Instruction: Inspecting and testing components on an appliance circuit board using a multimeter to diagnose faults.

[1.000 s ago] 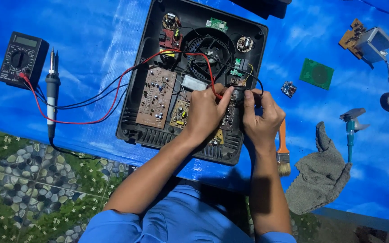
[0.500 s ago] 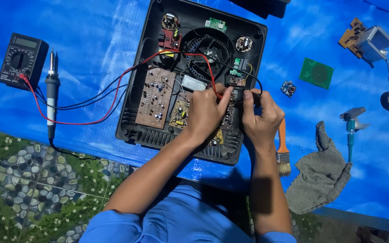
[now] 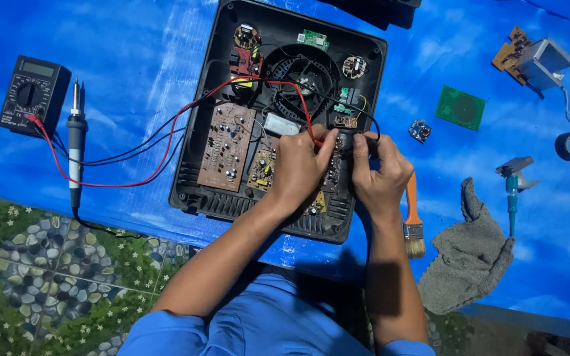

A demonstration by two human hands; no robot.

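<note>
Left hand (image 3: 300, 168) pinching red probe lead (image 3: 166, 142), right hand (image 3: 379, 173) black lead (image 3: 372, 125) (glossy rounded wires), inside ribbed black plastic casing (image 3: 192, 171).

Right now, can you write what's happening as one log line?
left hand: holds red probe lead | right hand: holds black probe lead | both over open black plastic appliance case | black multimeter left, on blue tarp

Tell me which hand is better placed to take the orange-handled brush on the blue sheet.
Right, probably: the right hand lies just beside the orange-handled brush, while the left hand is over the open black casing.
</note>
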